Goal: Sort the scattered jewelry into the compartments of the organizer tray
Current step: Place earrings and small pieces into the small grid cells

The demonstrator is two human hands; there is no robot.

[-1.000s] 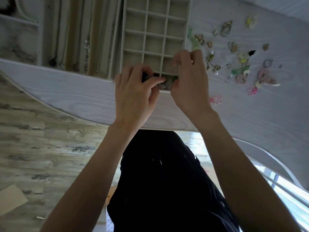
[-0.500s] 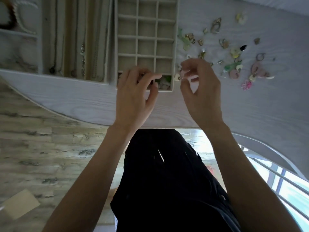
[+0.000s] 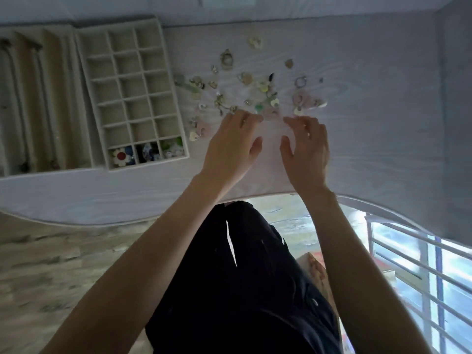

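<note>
Both hands are over the table [image 3: 370, 139], at the near edge of the scattered jewelry [image 3: 245, 95]. The left hand [image 3: 233, 146] reaches forward with fingers extended and loosely spread, its fingertips among the nearest pieces; the right hand [image 3: 306, 149] mirrors it a little to the right, fingers relaxed and slightly bent. Neither hand appears to grasp anything, though motion blur at the fingertips leaves a small pinch unconfirmed. The posture reads as selection — both hands brought in together, likely to pick out pieces for the next compartment.

The organizer tray [image 3: 176, 103] lies left of the scatter, its long side just beside the nearest pieces, which keeps each transfer short. Only the nearest row is occupied: a white flower piece with a red centre [image 3: 121, 155] in the left cell, a blue-and-white item [image 3: 148, 152] in the middle, a green-and-white item [image 3: 173, 148] in the right. All rows beyond appear empty, so filling seems to proceed from the near row outward.

A second tray [image 3: 38, 98] with long channels holding chains sits against the organizer's left side.

The bulk of the jewelry is unsorted — small charms, rings and pastel pieces lying close together, some touching. Tangling or lifting two at once is the likely risk.
</note>
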